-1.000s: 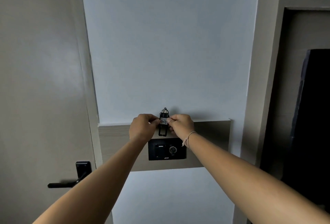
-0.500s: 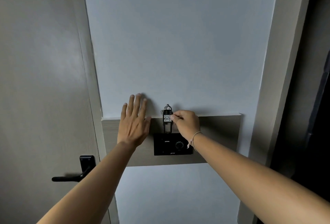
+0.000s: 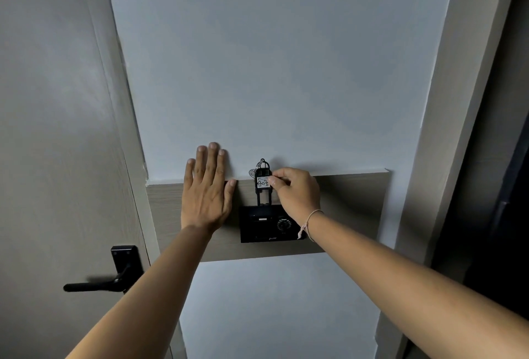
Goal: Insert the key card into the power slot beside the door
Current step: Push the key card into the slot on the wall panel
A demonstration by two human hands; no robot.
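Note:
The key card (image 3: 262, 187) is a narrow black tag with a white label and a metal ring on top. It stands upright, its lower end at the top of the black power slot panel (image 3: 266, 227) on the wood wall strip (image 3: 352, 209). My right hand (image 3: 296, 191) pinches the tag's right side at the label. My left hand (image 3: 206, 189) lies flat with fingers spread on the wall and strip, just left of the panel, holding nothing.
The door (image 3: 57, 158) is at the left, with a black lever handle (image 3: 97, 285) low down. A pale wall fills the middle. At the right are a light frame edge (image 3: 446, 129) and a dark opening (image 3: 503, 187).
My left hand let go of the key card and now rests flat on the wall to the left. My right hand has brought the card down to the panel's top.

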